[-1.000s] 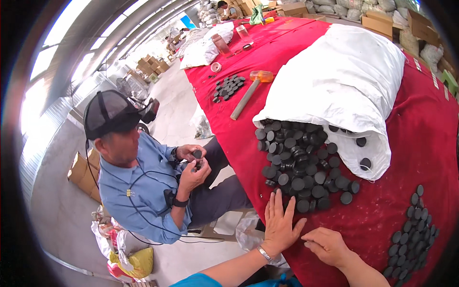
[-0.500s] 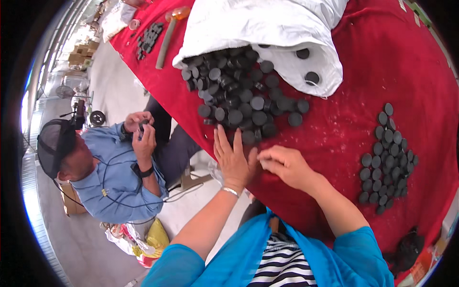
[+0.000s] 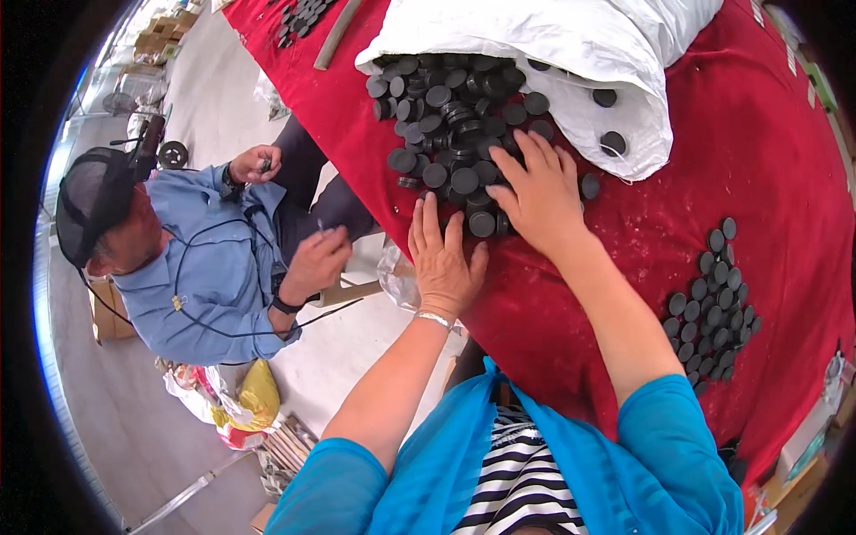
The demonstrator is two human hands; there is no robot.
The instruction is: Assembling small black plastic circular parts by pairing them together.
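Head view. The work surface is a table [image 3: 767,169] draped in red cloth. A pile of black discs [image 3: 464,181] lies on it at the mouth of a white sack [image 3: 535,31], directly ahead of the wearer. Two loose discs [image 3: 613,143] rest on the sack's lower flap.

Left hand [image 3: 446,275]: released, palm down, fingers extended and slightly parted, at the near edge of the pile. The fingertips are against or just beside the nearest discs; exact contact cannot be determined. A silver bracelet [image 3: 434,318] encircles the wrist.

Right hand [image 3: 548,203]: released, back upward, fingers spread across the right side of the pile. The thumb points toward the left hand; the two hands are apart. The surfaces beneath the right fingers are hidden.

A second disc group [image 3: 716,316] lies to the right on the cloth, well apart from the pile. A third group [image 3: 308,12] lies at the upper left, near a rod-shaped handle [image 3: 339,34] cut off by the frame.

At left, a co-worker [image 3: 205,276] in a blue shirt and dark cap sits beside the table, holding a small dark object [image 3: 265,166] in the upper hand.
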